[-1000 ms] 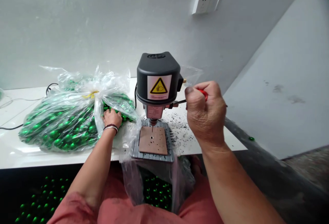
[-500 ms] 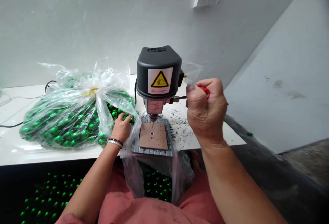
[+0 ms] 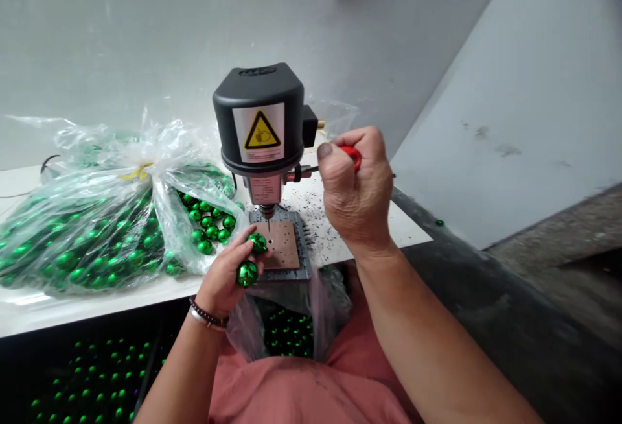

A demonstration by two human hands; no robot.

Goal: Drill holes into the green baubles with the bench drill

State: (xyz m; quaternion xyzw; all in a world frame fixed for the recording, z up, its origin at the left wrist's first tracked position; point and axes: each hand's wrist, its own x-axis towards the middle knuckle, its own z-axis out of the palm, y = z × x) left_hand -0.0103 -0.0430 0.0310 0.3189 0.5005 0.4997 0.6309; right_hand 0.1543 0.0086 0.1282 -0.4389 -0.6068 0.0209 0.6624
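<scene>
Two shiny green balls [image 3: 247, 273] are in my left hand [image 3: 224, 275], which is closed around them at the left front of the drill press. The upper ball [image 3: 258, 243] is beside the thin drill bit [image 3: 269, 224], over the left part of a brown square board [image 3: 286, 250] with a small hole. My right hand [image 3: 357, 187] is wrapped around the red-knobbed lever [image 3: 350, 158] on the right of the black drill press [image 3: 260, 119]. A warning label marks the machine's front.
A large clear bag [image 3: 111, 236] of green balls, tied with yellow, lies torn open at the left. Dark shavings [image 3: 318, 229] litter the white table. Below the table edge are an open bag of balls [image 3: 289, 333] and a dark container of balls [image 3: 92, 372].
My left hand has come out of the torn bag with two green balls and moved right to the drill press. My right hand still grips the lever. The view has shifted right.
</scene>
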